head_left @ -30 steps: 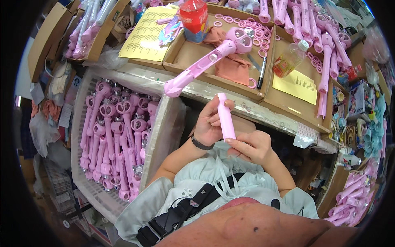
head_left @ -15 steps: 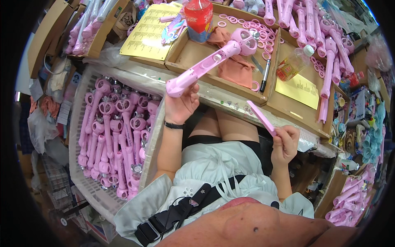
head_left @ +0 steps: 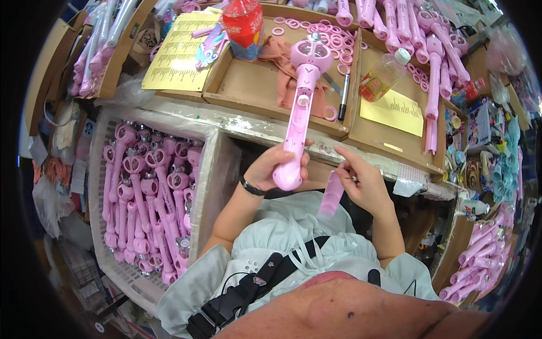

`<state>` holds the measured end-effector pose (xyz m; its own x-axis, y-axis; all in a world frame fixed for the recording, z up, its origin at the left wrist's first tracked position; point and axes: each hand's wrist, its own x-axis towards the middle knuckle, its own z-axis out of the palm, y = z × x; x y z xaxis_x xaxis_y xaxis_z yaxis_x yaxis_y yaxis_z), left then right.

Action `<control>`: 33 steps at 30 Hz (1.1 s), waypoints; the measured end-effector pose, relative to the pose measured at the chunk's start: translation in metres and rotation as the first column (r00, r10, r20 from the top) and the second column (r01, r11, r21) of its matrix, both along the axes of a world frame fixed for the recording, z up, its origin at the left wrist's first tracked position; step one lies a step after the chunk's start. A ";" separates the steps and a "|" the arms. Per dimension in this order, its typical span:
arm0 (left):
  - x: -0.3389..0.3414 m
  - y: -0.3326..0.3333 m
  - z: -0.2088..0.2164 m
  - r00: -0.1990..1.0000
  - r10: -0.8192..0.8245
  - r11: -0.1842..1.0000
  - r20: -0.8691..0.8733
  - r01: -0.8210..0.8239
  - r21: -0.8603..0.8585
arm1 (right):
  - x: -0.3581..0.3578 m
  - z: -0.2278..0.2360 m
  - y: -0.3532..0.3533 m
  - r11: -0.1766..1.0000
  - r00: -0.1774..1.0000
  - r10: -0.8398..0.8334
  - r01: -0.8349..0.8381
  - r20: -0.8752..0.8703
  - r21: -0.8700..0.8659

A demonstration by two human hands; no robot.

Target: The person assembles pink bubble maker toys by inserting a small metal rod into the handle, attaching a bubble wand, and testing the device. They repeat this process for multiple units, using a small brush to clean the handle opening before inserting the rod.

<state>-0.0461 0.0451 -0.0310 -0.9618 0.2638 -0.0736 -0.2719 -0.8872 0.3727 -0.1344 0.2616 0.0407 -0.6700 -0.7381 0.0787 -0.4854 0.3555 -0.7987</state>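
My left hand (head_left: 266, 168) is closed round the lower end of a pink toy wand (head_left: 294, 161). The wand stands nearly upright in the view, its round clear-fronted head at the far end. Along its handle runs an open slot, with a small white part showing at the top of the slot. In my right hand (head_left: 366, 189), fingers pinch a pink cover strip (head_left: 332, 195), which hangs over my lap, its lower end blurred. The strip and the wand are close together but apart.
A white plastic crate (head_left: 131, 278) full of pink wands stands at my left. On the bench are cardboard trays (head_left: 243, 104) with pink rings (head_left: 339, 40), an orange cloth (head_left: 286, 93), a black marker (head_left: 344, 97), a red drink bottle (head_left: 244, 28) and a bottle with yellow-brown liquid (head_left: 379, 83).
The wand has swung from slanted to nearly upright and moved right, toward my body's middle. My right hand has come left, and the strip now points downward instead of up.
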 end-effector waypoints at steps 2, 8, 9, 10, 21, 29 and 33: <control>0.007 0.014 -0.001 0.999 -0.029 0.998 -0.021 0.030 0.059 | -0.003 -0.001 -0.007 0.994 0.971 0.081 -0.061 -0.225 0.091; 0.016 0.034 -0.008 0.999 -0.011 0.993 0.047 0.016 -0.114 | -0.013 -0.010 -0.033 0.933 0.859 0.271 -0.124 -0.434 0.338; 0.017 0.035 -0.009 0.998 -0.006 0.988 0.067 0.017 -0.153 | -0.014 -0.011 -0.035 0.923 0.853 0.286 -0.123 -0.437 0.364; 0.017 0.035 -0.010 0.997 -0.001 0.982 0.079 0.016 -0.188 | -0.015 -0.012 -0.038 0.910 0.848 0.306 -0.126 -0.433 0.395; 0.013 0.043 -0.016 0.985 0.146 0.986 0.095 -0.138 -0.090 | -0.017 0.025 0.011 0.985 0.980 -0.171 0.168 -0.103 -0.032; 0.007 0.048 -0.012 0.974 0.196 0.975 0.114 -0.182 -0.126 | -0.008 0.001 0.002 0.913 0.786 -0.215 -0.049 -0.579 -0.406; 0.004 0.054 -0.009 0.971 0.213 0.968 0.109 -0.194 -0.162 | -0.004 -0.023 -0.015 0.919 0.727 -0.130 -0.168 -0.674 -0.358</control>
